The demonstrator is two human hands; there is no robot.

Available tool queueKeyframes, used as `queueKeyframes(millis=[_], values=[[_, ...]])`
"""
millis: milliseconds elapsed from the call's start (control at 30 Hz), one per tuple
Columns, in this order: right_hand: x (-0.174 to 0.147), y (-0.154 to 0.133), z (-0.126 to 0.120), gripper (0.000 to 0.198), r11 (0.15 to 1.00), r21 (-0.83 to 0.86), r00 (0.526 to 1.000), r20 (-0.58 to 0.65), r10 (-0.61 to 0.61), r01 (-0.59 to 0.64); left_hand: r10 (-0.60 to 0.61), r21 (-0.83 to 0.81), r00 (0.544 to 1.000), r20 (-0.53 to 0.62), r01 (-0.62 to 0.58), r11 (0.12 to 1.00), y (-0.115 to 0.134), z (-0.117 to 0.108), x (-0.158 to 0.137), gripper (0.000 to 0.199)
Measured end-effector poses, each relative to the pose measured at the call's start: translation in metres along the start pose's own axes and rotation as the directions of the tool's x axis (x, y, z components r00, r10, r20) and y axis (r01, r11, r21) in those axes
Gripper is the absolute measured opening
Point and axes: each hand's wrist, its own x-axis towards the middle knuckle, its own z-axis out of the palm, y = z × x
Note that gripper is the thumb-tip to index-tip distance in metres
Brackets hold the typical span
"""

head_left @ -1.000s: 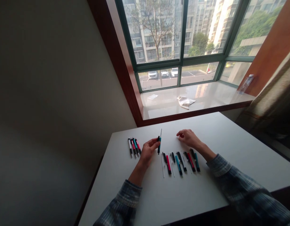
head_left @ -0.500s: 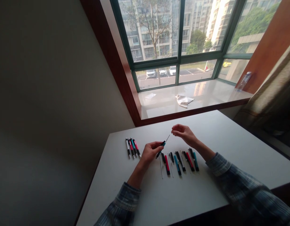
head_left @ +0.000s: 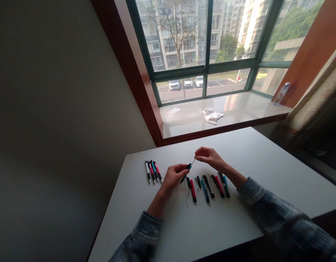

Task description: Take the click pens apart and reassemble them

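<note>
Left fingers (head_left: 180,167) pinch teal pen (head_left: 189,167); right fingers (head_left: 201,158) at refill (head_left: 193,162) tip.

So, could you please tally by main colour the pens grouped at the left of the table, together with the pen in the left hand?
White pen: 1, in the group
Red pens: 2, in the group
Teal pens: 2, one in the group, one with black parts in the left hand
Total: 5

Likely a room in a home, bay window (head_left: 207,69) facing apartment blocks (head_left: 173,43), beige curtain (head_left: 315,94), white table (head_left: 168,233)
</note>
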Motion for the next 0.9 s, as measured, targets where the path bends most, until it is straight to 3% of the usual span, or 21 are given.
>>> queueKeyframes(millis=[200, 300, 433, 600, 667, 733, 800, 900], values=[[-0.004, 0.001, 0.016, 0.040, 0.995, -0.097, 0.984, 0.178, 0.004, 0.013, 0.024, -0.014, 0.999, 0.035, -0.023, 1.000, 0.002, 0.000, 0.000, 0.039], [-0.006, 0.002, 0.024, 0.032, 0.992, -0.123, 0.981, 0.194, -0.013, 0.038, 0.048, -0.024, 0.996, 0.077, -0.046, 0.999, 0.002, 0.000, 0.000, 0.040], [-0.005, -0.001, 0.024, 0.025, 0.999, -0.018, 0.996, 0.081, -0.035, 0.037, 0.069, 0.009, 0.994, 0.087, -0.070, 0.997, 0.000, -0.001, 0.001, 0.039], [0.001, -0.005, 0.003, 0.025, 0.940, 0.332, 0.985, -0.173, -0.023, 0.080, 0.154, 0.076, 0.987, -0.042, -0.150, 0.986, -0.002, -0.005, 0.001, 0.031], [0.003, -0.003, -0.005, 0.031, 0.923, 0.373, 0.972, -0.236, -0.002, 0.092, 0.233, 0.140, 0.967, -0.102, -0.218, 0.966, -0.004, -0.008, 0.002, 0.025], [0.004, 0.000, -0.009, 0.036, 0.953, 0.292, 0.970, -0.242, -0.005, 0.078, 0.331, 0.248, 0.930, -0.161, -0.286, 0.926, -0.005, -0.011, 0.003, 0.022], [0.005, 0.003, -0.009, 0.040, 0.995, 0.078, 0.978, -0.204, -0.052, 0.069, 0.426, 0.366, 0.882, -0.201, -0.335, 0.868, -0.006, -0.013, 0.004, 0.020], [0.002, 0.004, -0.005, 0.040, 0.951, -0.285, 0.982, -0.104, -0.158, 0.123, 0.530, 0.491, 0.820, -0.216, -0.378, 0.785, -0.006, -0.014, 0.005, 0.019]])
